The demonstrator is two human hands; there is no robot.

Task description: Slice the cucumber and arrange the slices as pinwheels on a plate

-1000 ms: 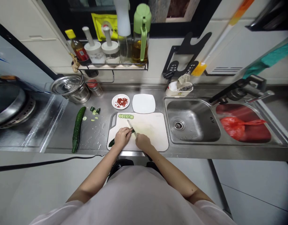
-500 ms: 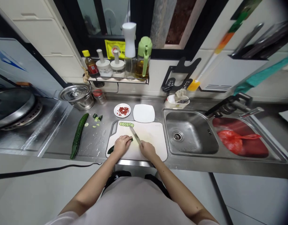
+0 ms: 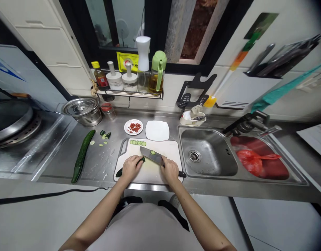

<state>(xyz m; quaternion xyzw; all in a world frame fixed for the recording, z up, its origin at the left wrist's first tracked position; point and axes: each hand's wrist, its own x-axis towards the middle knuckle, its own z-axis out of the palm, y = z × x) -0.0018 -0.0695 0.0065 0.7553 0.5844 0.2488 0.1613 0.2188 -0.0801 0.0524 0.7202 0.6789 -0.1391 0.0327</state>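
My left hand (image 3: 131,167) is wrapped over a dark green cucumber piece (image 3: 119,172) lying on the white cutting board (image 3: 160,176); a cut end pokes out past my fingers. In my right hand (image 3: 170,170) is a kitchen knife (image 3: 150,154), its blade turned flat and angled up to the left, its black handle tip sticking out on the right. A pale green cucumber slice (image 3: 152,152) rests on the blade. Several cucumber slices (image 3: 138,143) form an overlapping row along the board's far edge.
Behind the board stand a plate of chopped red pieces (image 3: 134,127) and a square white plate (image 3: 157,130). A whole cucumber (image 3: 82,157) and small offcuts (image 3: 105,135) lie to the left. A sink (image 3: 207,153) is on the right, a lidded pot (image 3: 83,111) at back left.
The knife has turned from edge-down to flat, with a slice now on its blade. My left hand still holds the cucumber piece. The whole view has shifted slightly.
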